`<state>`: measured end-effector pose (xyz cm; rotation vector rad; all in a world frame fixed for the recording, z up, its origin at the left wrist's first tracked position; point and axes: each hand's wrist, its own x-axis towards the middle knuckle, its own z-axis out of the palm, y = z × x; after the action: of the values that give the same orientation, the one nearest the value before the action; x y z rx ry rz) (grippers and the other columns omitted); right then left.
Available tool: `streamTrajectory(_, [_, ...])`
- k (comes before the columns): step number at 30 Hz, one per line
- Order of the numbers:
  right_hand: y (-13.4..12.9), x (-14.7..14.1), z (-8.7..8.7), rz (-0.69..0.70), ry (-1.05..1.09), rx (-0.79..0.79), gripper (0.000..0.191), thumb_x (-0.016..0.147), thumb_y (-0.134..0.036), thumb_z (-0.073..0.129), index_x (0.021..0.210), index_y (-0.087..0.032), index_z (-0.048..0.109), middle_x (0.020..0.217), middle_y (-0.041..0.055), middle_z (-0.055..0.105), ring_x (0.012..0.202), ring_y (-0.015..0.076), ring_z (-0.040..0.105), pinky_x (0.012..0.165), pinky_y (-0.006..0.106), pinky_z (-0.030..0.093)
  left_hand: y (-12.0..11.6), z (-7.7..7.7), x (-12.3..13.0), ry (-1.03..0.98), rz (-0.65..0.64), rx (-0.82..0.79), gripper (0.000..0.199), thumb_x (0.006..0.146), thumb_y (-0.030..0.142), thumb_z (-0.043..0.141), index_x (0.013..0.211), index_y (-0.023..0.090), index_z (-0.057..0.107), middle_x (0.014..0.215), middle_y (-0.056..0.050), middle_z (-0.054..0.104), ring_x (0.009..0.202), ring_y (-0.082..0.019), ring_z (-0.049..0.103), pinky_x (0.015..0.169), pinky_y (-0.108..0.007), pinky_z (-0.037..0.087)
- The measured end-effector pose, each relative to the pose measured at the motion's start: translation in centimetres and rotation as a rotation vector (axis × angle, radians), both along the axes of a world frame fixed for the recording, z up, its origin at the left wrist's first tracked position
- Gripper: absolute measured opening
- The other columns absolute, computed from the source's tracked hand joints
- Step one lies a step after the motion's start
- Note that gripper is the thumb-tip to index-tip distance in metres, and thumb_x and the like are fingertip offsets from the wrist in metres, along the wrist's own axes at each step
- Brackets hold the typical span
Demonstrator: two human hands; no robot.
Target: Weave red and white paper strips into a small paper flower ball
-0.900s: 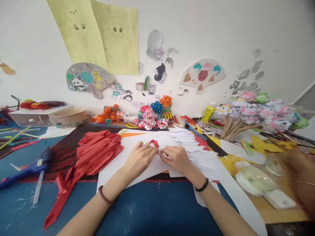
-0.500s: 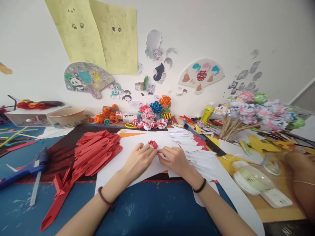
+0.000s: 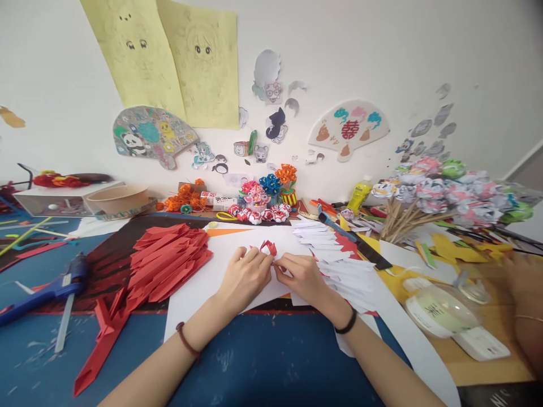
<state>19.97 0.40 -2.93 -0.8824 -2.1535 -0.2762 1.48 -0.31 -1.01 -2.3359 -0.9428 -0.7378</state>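
A small red and white folded paper flower (image 3: 268,247) pokes up between my hands over a white sheet (image 3: 193,291). My left hand (image 3: 248,277) is closed on its near side, fingers curled and pinching. My right hand (image 3: 302,276) meets it at the fingertips, thumb and forefinger pinched by the flower's lower edge. The fingers hide the flower's lower part. Left of the sheet lies a heap of folded red paper strips (image 3: 167,263). Folded white paper strips (image 3: 343,277) are spread close to my right hand.
A blue glue gun (image 3: 70,282) lies at far left. Red-white paper flowers (image 3: 254,216) line the back. A bunch of paper flowers on sticks (image 3: 432,189) stands back right. A clear container (image 3: 441,316) sits at right, near another person's arm (image 3: 526,294).
The red flower has turned slightly between my fingers, and some white now shows beside it. Both hands stay in nearly the same place. The view has shifted slightly.
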Motion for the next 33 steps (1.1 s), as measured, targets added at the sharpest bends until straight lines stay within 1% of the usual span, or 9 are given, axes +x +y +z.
streamTrajectory(7, [0.0,0.1,-0.2,-0.090,0.035,0.042,0.015,0.086,-0.016,0.055,0.077,-0.018,0.066,0.066,-0.0009,0.063,0.056,0.0106,0.053,0.058,0.025,0.034,-0.1,-0.4,0.3,-0.040,0.005,0.060,0.013,0.093,0.013,0.048,0.094,0.017,0.061,0.073,-0.001,0.062,0.075,-0.017,0.052,0.073,-0.034,0.032])
streamTrajectory(9, [-0.1,0.0,-0.1,-0.114,0.067,-0.003,0.012,0.086,-0.018,0.057,0.084,-0.020,0.068,0.072,-0.0002,0.067,0.061,0.0115,0.057,0.061,0.025,0.036,0.0,-0.5,0.2,-0.051,-0.004,0.070,0.014,0.094,0.013,0.048,0.096,0.017,0.061,0.073,-0.001,0.062,0.075,-0.017,0.053,0.074,-0.034,0.032])
streamTrajectory(12, [-0.2,-0.2,0.0,-0.090,0.117,-0.150,0.012,0.085,-0.020,0.059,0.093,-0.022,0.068,0.080,-0.0005,0.069,0.065,0.0116,0.060,0.062,0.024,0.038,0.1,-0.5,0.0,-0.056,-0.020,0.062,0.016,0.093,0.011,0.048,0.097,0.017,0.062,0.071,-0.001,0.062,0.074,-0.017,0.053,0.074,-0.034,0.032])
streamTrajectory(15, [-0.2,-0.3,-0.1,-0.066,0.156,-0.244,0.009,0.086,-0.018,0.058,0.091,-0.021,0.066,0.078,-0.0021,0.067,0.060,0.0099,0.056,0.059,0.022,0.038,0.0,-0.4,-0.2,-0.083,-0.017,0.046,0.016,0.093,0.012,0.049,0.093,0.019,0.063,0.067,0.001,0.061,0.071,-0.017,0.051,0.074,-0.035,0.032])
streamTrajectory(18, [-0.1,-0.1,-0.3,-0.064,0.088,-0.194,0.010,0.089,-0.015,0.054,0.085,-0.019,0.063,0.075,-0.0014,0.064,0.061,0.0104,0.056,0.060,0.023,0.036,-0.1,-0.1,-0.2,-0.082,-0.011,0.040,0.017,0.094,0.013,0.048,0.085,0.019,0.062,0.069,0.000,0.061,0.072,-0.016,0.051,0.074,-0.036,0.031])
streamTrajectory(21, [0.0,0.2,-0.3,-0.065,-0.073,-0.095,0.015,0.093,-0.016,0.049,0.083,-0.018,0.060,0.073,0.0004,0.062,0.062,0.0118,0.055,0.059,0.025,0.033,-0.2,0.1,-0.1,-0.032,0.000,0.025,0.020,0.094,0.013,0.047,0.078,0.018,0.058,0.071,0.000,0.060,0.076,-0.017,0.051,0.075,-0.036,0.031])
streamTrajectory(25, [0.3,0.6,0.0,-0.039,-0.243,-0.021,0.024,0.097,-0.015,0.042,0.078,-0.017,0.056,0.071,0.0014,0.059,0.059,0.0128,0.051,0.058,0.028,0.030,-0.1,0.5,-0.4,0.066,-0.015,-0.048,0.021,0.093,0.009,0.044,0.078,0.018,0.055,0.075,-0.001,0.060,0.080,-0.018,0.051,0.075,-0.037,0.030])
streamTrajectory(30, [0.4,0.9,-0.1,0.053,-0.253,-0.052,0.022,0.097,-0.014,0.040,0.084,-0.018,0.057,0.074,0.0013,0.059,0.063,0.0139,0.051,0.060,0.028,0.032,0.1,1.2,-0.8,0.103,-0.062,-0.187,0.012,0.093,0.014,0.047,0.086,0.018,0.056,0.080,-0.002,0.061,0.083,-0.019,0.051,0.073,-0.037,0.030])
streamTrajectory(33, [0.3,0.9,-0.2,0.060,-0.161,-0.103,0.020,0.096,-0.014,0.042,0.083,-0.018,0.058,0.072,0.0009,0.058,0.064,0.0136,0.050,0.061,0.027,0.032,-0.1,1.3,-0.7,0.110,-0.051,-0.178,0.009,0.093,0.016,0.047,0.090,0.018,0.056,0.082,-0.002,0.061,0.083,-0.019,0.050,0.073,-0.037,0.030])
